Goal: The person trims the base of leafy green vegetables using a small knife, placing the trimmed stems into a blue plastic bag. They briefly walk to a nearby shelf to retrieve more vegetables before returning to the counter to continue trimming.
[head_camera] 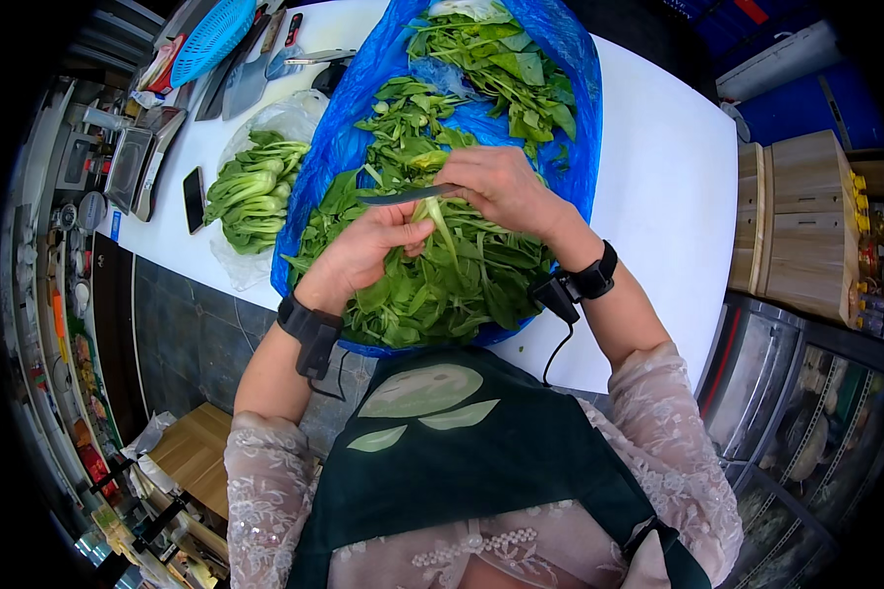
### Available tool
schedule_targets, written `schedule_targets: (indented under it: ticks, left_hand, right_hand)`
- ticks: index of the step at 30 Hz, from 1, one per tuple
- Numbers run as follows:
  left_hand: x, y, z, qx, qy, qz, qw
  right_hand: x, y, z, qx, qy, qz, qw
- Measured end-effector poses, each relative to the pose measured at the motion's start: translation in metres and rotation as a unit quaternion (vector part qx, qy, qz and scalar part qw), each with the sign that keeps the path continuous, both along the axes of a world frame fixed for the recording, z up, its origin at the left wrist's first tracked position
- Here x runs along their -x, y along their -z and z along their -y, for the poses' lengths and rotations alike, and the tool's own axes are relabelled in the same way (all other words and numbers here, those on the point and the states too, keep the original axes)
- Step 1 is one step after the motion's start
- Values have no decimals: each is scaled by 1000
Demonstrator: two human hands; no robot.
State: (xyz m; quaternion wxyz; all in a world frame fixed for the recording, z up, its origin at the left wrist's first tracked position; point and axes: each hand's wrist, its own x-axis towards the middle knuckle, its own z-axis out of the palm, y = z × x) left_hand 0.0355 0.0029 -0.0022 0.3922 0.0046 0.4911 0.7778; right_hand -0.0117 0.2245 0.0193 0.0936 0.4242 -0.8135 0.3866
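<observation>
Between the fingers of my left hand [372,247] is a pale-stemmed green vegetable stalk [436,217]. My right hand [497,184] grips a small knife [405,196]; its handle is hidden in the fingers. The blade points left, just above the stalk and across my left fingers. Whether its edge touches the stalk I cannot tell. Below both hands lies a heap of loose leafy greens [427,302] in a large blue plastic bag [588,158], spread wide on the table. Another bunch of greens [516,81] lies in the bag's far part.
On the white table [656,184], trimmed bok choy [254,195] rests on a clear plastic bag [306,110] to the left. A phone [193,200], a scale [144,162], cleavers [247,85] and a blue basket [212,40] are further left. Wooden cabinets [803,228] stand at right.
</observation>
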Motion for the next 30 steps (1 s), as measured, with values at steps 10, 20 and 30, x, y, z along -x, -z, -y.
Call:
schedule_targets:
  ticks: [10,20,30]
  left_hand:
    - [6,-14,10,40,46,13,998]
    - [-3,-2,-9,147,-122,-136,972]
    - [-3,-8,-9,300,-100,-324,891]
  right_hand:
    - [18,-5,-16,-119,18,-61,991]
    - [-18,-6,0,124,124,365,914]
    - [-35,-1,22,183,98,470,858]
